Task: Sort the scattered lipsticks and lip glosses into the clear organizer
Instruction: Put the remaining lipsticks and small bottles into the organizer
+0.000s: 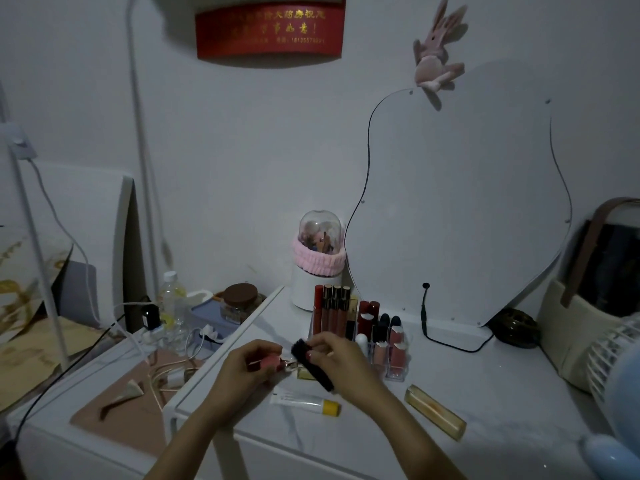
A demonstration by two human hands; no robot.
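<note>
My left hand [247,363] is closed around a small pink lip product [268,361] just above the white table. My right hand [337,355] grips a black lipstick tube [311,363], held tilted, its top near the pink one. Directly behind my hands stands the clear organizer [396,370], filled with several upright lip glosses and lipsticks [334,311]. On the table lie a white tube with a yellow cap [306,401], a gold lipstick [434,412] to the right, and a gold piece [304,374] partly hidden under the black tube.
A wavy mirror [460,209] leans on the wall with a black cable [450,342] below it. A domed white holder with a pink band [318,268] stands behind the organizer. A fan [616,355] and bag sit right. Left, a lower surface holds a bottle [171,303], jar, chargers.
</note>
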